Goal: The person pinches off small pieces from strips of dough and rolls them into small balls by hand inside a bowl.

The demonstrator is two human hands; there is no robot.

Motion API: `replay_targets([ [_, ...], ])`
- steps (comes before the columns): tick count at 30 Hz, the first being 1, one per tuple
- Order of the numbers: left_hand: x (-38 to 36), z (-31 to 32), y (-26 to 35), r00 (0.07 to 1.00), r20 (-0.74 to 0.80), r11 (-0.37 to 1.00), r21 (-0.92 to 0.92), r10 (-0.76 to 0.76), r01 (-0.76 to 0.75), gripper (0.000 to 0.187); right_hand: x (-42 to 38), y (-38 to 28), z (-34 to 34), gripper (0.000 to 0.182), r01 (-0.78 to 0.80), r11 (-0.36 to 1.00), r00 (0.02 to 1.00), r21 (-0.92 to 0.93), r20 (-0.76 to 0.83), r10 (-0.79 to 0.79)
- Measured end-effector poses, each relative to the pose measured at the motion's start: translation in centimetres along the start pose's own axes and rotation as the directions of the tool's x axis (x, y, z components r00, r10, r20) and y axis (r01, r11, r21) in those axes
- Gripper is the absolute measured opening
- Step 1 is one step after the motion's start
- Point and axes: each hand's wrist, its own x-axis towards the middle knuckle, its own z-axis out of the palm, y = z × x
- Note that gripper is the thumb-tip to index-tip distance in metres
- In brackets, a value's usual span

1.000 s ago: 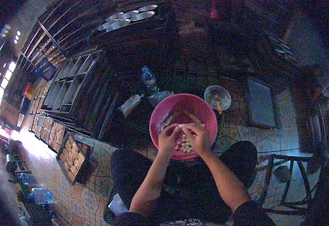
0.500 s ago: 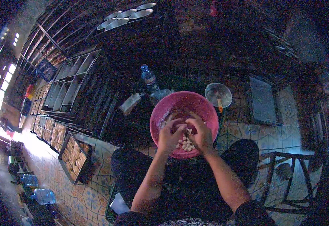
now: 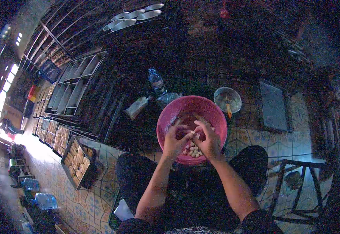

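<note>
A pink basin [image 3: 222,117] stands in front of me, between my knees. Small pale rounded pieces [image 3: 194,151] lie in its near part; they could be garlic cloves, but they are too small to tell. My left hand [image 3: 173,141] is over the basin, its thumb and fingers closed in a pinch. Opposite it, my right hand [image 3: 209,143] pinches too, and the fingertips of both hands meet around one small pale piece [image 3: 193,133]. The hands hide part of the basin's inside.
Behind the basin are a plastic bottle [image 3: 156,81] and a clear bag [image 3: 137,107]. A metal bowl [image 3: 232,97] with an orange-handled tool is beside it. Left, a tray of bread rolls [image 3: 76,163] sits near stacked racks; right is a dark metal frame [image 3: 282,183].
The fingertips have come closer together around the small piece, and my right index finger has shifted. The whole view has moved slightly.
</note>
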Motion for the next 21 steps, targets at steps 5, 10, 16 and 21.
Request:
replay_targets([
  [5, 0.4, 0.0, -2.1, 0.992, 0.021, 0.979, -0.163, -0.121, 0.123, 0.022, -0.6, 1.0, 0.8, 0.050, 0.161, 0.976, 0.986, -0.149, 0.068, -0.153],
  [10, 0.1, 0.7, -2.4, 0.965, -0.102, 0.930, -0.308, -0.242, 0.201, 0.021, -0.5, -0.7, 1.0, 0.045, 0.154, 0.986, 0.988, -0.064, 0.016, -0.153],
  [16, 0.2, -0.3, -2.3, 0.905, -0.095, 0.890, -0.249, -0.415, 0.382, 0.030, -0.9, 0.0, 1.7, 0.036, 0.229, 0.959, 0.973, -0.169, 0.052, -0.223],
  [21, 0.0, 0.6, -3.0, 0.937, -0.073, 0.917, -0.247, -0.341, 0.314, 0.034, -1.2, 0.0, 1.6, 0.032, 0.233, 0.881, 0.972, -0.413, 0.111, -0.205],
])
